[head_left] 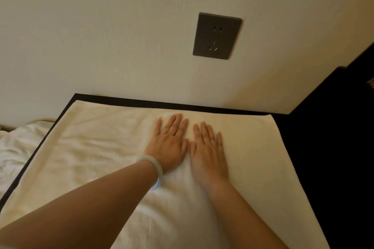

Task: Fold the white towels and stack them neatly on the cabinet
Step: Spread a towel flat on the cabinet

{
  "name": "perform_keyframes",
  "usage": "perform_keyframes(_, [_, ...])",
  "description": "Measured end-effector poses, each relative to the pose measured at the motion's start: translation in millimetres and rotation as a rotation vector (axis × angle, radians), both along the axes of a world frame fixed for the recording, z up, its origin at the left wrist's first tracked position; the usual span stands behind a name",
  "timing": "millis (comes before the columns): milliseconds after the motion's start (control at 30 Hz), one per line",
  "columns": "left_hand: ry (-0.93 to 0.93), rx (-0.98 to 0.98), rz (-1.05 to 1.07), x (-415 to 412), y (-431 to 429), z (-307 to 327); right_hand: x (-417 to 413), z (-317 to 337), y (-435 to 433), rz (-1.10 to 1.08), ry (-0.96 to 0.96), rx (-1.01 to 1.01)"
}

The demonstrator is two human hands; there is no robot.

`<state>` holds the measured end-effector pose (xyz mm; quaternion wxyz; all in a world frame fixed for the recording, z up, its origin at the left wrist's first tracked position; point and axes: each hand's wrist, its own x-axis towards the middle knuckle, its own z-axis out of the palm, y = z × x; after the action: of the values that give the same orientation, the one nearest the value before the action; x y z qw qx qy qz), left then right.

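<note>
A white towel [105, 157] is lying spread across the dark top of a cabinet [315, 168], covering most of it and leaving a thin dark strip showing along the far and left edges; its surface is looking creased on the left and nearer part, smoother toward the right. Both hands are resting palm-down on the towel near its far edge, side by side and almost touching at the thumbs; the left hand [170, 143] is lying flat with fingers stretched out and slightly spread, gripping nothing; the right hand [208, 147] is lying the same way, fingers extended and apart, pressing on the cloth rather than clasping it. A pale bangle [154, 164] is sitting around the left wrist. On the wall behind, a grey socket [216, 36] is showing above the cabinet. To the left, beyond the cabinet edge, rumpled white fabric [18, 147] is lying, possibly bedding, though the blur is making that uncertain.
</note>
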<state>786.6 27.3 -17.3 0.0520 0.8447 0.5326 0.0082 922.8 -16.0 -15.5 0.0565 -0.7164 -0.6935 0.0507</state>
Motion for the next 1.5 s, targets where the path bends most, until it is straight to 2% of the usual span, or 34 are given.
perform_keyframes(167, [-0.026,0.023,-0.084,-10,4,2,3,-1,0,-0.022,-0.032,0.023])
perform_keyframes(267, [0.010,0.063,-0.153,-57,19,3,2,0,-1,-0.038,-0.018,0.011])
perform_keyframes(400, [0.047,0.000,0.200,-138,38,10,1,1,0,-0.043,-0.003,0.003])
perform_keyframes(467, [0.053,-0.020,0.308,-141,31,14,1,1,1,-0.048,-0.009,-0.007])
perform_keyframes(600, [-0.022,-0.024,0.149,-104,-9,11,0,4,1,-0.036,-0.039,-0.020])
perform_keyframes(767, [0.016,-0.056,0.169,-101,-12,8,-24,12,8,-0.109,-0.132,-0.052])
perform_keyframes(900, [-0.025,-0.047,0.154,-98,-13,5,-90,5,24,0.115,-0.045,0.012])
perform_keyframes(1067, [0.002,-0.007,-0.011,-142,9,7,-97,-6,24,0.079,-0.055,0.051])
perform_keyframes(1167, [0.071,0.019,0.121,-207,34,9,-97,-6,27,0.080,-0.032,0.036])
perform_keyframes(1233, [0.116,-0.041,0.326,-249,46,14,-98,-6,26,0.082,-0.025,0.017])
perform_keyframes(1333, [0.058,-0.110,0.643,-266,47,25,-98,-3,25,0.066,-0.027,0.013])
perform_keyframes(1400, [0.027,0.044,0.514,-232,27,24,-99,-2,25,0.064,-0.025,0.021])
perform_keyframes(1433, [-0.025,0.099,0.359,-207,10,22,-100,-2,25,0.064,-0.022,0.018])
perform_keyframes(1500, [-0.090,0.085,0.070,-162,-30,10,-100,-2,25,0.062,-0.037,0.015])
